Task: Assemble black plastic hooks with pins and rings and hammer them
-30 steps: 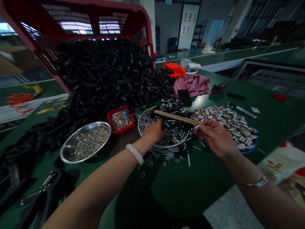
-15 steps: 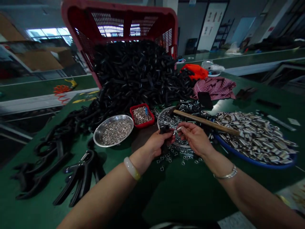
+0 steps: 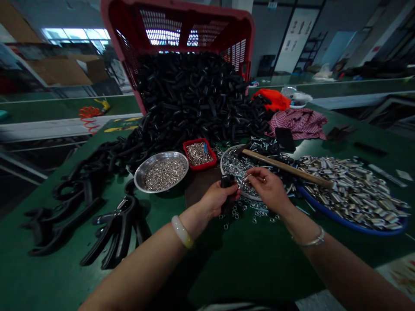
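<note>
My left hand (image 3: 218, 197) is wrapped round a black plastic part (image 3: 228, 180), whose top end sticks up above the thumb. Close to its right, my right hand (image 3: 266, 186) pinches a small shiny metal piece, too small to name, over a round tray (image 3: 223, 163) of metal bits. A wooden-handled hammer (image 3: 285, 167) lies across that tray. Small metal rings (image 3: 256, 211) are scattered on the green table in front of it. A steel bowl (image 3: 138, 179) of small metal parts and a red box (image 3: 212, 163) of pins stand to the left.
A tipped red crate (image 3: 112, 39) spills a heap of black parts (image 3: 194, 103). Black clamp-like pieces (image 3: 125, 229) lie at the left. On the right are a blue tray (image 3: 353, 224) of metal springs and a checked cloth (image 3: 300, 123).
My right hand has drawn slightly away from the black part in my left hand, opening a small gap. The whole view has shifted, so the table things appear further right.
</note>
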Available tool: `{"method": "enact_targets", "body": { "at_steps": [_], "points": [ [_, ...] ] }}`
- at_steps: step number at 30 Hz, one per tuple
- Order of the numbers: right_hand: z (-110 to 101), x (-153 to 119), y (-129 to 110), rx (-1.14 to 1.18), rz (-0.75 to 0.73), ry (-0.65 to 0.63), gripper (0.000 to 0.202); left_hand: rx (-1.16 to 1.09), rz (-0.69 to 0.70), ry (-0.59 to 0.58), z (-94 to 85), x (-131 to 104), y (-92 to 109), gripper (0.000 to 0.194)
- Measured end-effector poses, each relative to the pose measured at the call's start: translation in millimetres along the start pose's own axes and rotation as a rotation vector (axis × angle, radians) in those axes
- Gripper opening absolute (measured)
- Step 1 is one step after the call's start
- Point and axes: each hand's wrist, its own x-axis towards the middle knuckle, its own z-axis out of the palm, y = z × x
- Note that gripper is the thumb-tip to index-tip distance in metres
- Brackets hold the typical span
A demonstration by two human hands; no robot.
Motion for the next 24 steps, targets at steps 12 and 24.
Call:
{"method": "enact_targets", "body": {
  "at_steps": [12, 24],
  "points": [
    [8, 16, -38, -0.287, -0.428, -0.167, 0.017, -0.341, -0.398, -0.332, -18.4, -6, 4, 0.009],
    [1, 29, -26, -0.149, -0.177, -0.467, 0.014, -0.293, -0.450, -0.672, -30.6, -15, 5, 0.025]
  ]
}}
